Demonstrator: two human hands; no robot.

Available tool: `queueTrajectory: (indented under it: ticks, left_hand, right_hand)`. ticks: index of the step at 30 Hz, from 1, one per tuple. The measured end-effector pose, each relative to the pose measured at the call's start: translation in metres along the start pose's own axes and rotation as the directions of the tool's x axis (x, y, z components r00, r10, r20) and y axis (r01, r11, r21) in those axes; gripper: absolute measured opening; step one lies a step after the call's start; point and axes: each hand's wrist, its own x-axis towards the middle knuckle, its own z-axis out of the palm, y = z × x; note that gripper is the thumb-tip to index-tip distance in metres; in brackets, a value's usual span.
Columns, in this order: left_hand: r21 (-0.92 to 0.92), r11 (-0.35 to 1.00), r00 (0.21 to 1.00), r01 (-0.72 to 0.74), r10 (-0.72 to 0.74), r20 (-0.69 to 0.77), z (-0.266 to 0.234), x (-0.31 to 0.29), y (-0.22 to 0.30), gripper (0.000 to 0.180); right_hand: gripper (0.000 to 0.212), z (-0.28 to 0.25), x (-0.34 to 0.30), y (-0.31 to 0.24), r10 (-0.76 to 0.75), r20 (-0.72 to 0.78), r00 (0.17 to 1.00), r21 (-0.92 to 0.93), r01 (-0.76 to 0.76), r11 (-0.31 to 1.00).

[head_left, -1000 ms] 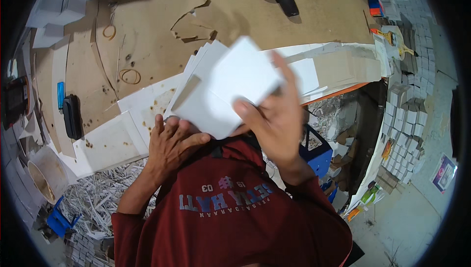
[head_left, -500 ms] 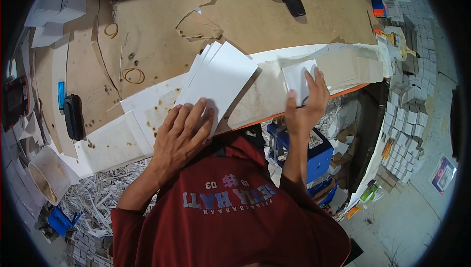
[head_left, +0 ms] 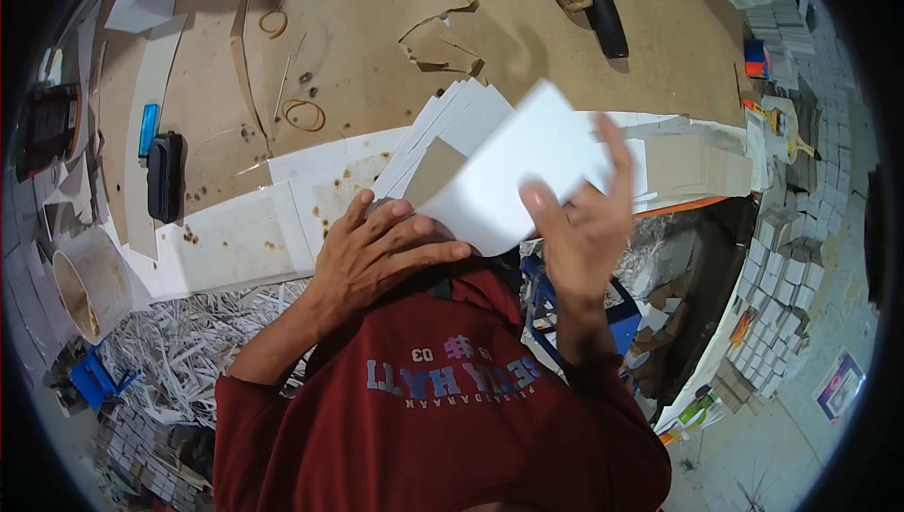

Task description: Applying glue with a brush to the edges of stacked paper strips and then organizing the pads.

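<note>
My right hand (head_left: 586, 239) pinches a white paper sheet (head_left: 532, 164) between thumb and fingers. The sheet is bent, lifted and tilted, its near corner close to my left fingertips. My left hand (head_left: 367, 253) lies with fingers stretched and spread at the near end of a fanned stack of white sheets (head_left: 400, 154). Where the sheet is raised, a grey-brown surface (head_left: 436, 171) shows on the stack. Just beyond my right hand, part of a small white piece of paper (head_left: 638, 164) lies on the table; the rest is hidden.
A black-headed mallet (head_left: 605, 18) lies at the far side of the brown-topped table (head_left: 358, 32). Rubber bands (head_left: 303, 115), a black case (head_left: 165, 178) and a blue lighter-like object (head_left: 148, 131) sit to the left. Paper shavings (head_left: 198, 347) and a bucket (head_left: 94, 281) are below the table's edge.
My right hand has left the small white paper and now holds the stack's top sheet, raised toward the right. My left fingers have spread. The whole view has shifted slightly.
</note>
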Motion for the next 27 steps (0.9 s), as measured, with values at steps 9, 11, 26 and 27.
queueTrajectory:
  ticks: [9, 11, 26, 27]
  left_hand:
    - [0.059, 0.997, 0.985, 0.055, -0.064, 0.162, -0.007, 0.013, 0.007, 0.059]
    - [0.072, 0.997, 0.992, 0.007, -0.016, 0.123, -0.010, 0.006, -0.001, 0.054]
    - [0.020, 0.994, 0.962, 0.103, -0.105, 0.251, -0.014, 0.021, 0.004, 0.081]
    - [0.016, 0.996, 0.965, 0.082, -0.083, 0.249, -0.011, 0.011, 0.002, 0.079]
  right_hand:
    - [0.069, -0.051, -0.009, 0.045, -0.221, -0.033, 0.975, -0.932, 0.050, 0.360]
    - [0.072, -0.058, -0.017, 0.067, -0.129, -0.043, 0.991, -0.911, 0.014, 0.413]
    - [0.031, -0.048, 0.014, 0.009, -0.469, 0.279, 0.838, -0.506, 0.544, 0.669]
    - [0.037, -0.028, 0.012, 0.012, -0.426, 0.247, 0.870, -0.291, 0.486, 0.824]
